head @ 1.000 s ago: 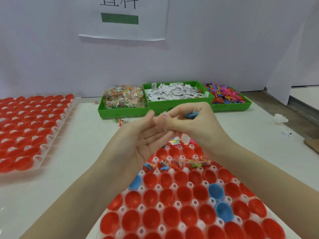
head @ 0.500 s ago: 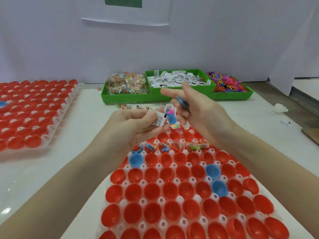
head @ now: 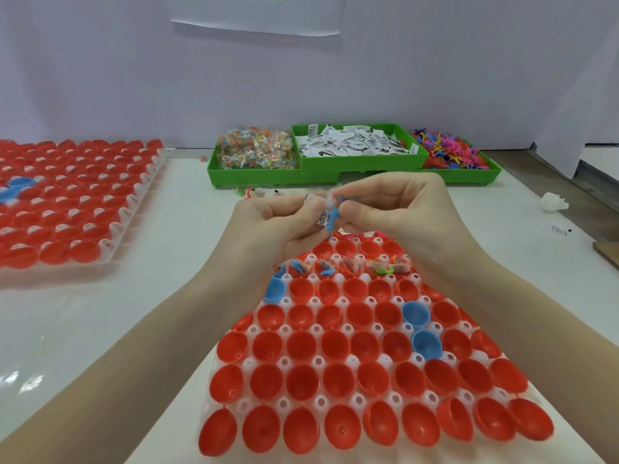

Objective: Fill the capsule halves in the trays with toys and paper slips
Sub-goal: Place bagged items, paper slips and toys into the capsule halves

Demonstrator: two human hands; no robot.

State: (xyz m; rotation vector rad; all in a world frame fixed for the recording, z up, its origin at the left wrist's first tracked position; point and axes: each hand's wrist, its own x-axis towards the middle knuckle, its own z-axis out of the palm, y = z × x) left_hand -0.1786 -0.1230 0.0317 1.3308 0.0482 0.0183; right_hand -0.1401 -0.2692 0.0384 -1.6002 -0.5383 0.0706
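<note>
Both hands have closed together: left hand (head: 281, 222) pinches paper slip (head: 322, 218), right hand (head: 398, 209) blue toy (head: 333, 214); next, drop into an empty capsule half (head: 303, 289).

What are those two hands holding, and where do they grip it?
The left hand pinches a paper slip by its edge; the right hand pinches a small blue toy at one end.

Glossy red plastic capsule halves (head: 336, 344), white plastic tray (head: 284, 361), printed paper slips (head: 355, 145)
</note>
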